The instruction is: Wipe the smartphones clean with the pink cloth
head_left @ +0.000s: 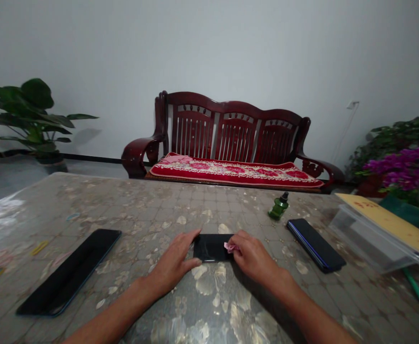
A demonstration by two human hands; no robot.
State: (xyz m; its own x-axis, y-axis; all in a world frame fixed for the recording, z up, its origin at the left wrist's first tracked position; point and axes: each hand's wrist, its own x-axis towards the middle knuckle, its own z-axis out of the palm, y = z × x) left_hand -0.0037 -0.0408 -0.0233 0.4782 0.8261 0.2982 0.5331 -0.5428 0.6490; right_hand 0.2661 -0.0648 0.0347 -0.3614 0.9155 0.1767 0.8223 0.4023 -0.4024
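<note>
Left hand nearest: thumb and forefinger clamp left end of small black phone, which lies flat mid-table. Right hand pinches pink wipe on phone's right end. Risk, I think: table cover glossy, so uneven press can slide phone. Green bottle stands near and can be knocked.

Palms down: left hand, right hand.
</note>
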